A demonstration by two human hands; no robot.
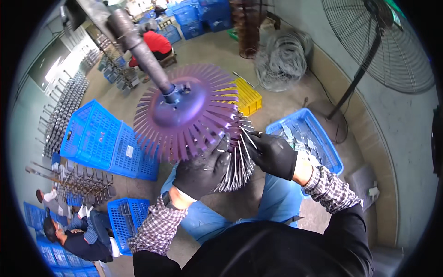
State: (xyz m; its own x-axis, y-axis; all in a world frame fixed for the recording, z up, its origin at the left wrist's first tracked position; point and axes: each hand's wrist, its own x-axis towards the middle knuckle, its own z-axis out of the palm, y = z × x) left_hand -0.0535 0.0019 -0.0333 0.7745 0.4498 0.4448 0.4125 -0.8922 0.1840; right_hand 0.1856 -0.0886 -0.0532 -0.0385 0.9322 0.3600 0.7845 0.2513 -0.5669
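A purple metal disc (pixel 177 108) with slotted strips fanning out around its rim hangs on a grey pipe (pixel 145 62) in front of me. Below its near right edge, thin silver metal strips (pixel 237 171) form a dense fan between my hands. My left hand (pixel 203 173), in a black glove, is curled against the disc's lower edge beside the fan; what its fingers grip is hidden. My right hand (pixel 274 154), also black-gloved, pinches a thin metal strip (pixel 249 140) at the fan's upper right.
By my right forearm, a blue basket (pixel 339 159) holds flat metal pieces. A yellow crate (pixel 251 104) lies behind the disc; tall blue crates (pixel 99 138) stand at left. Coiled wire (pixel 281 60) and a standing fan (pixel 378 46) are at right. Two people (pixel 157 44) (pixel 85 235) sit farther off.
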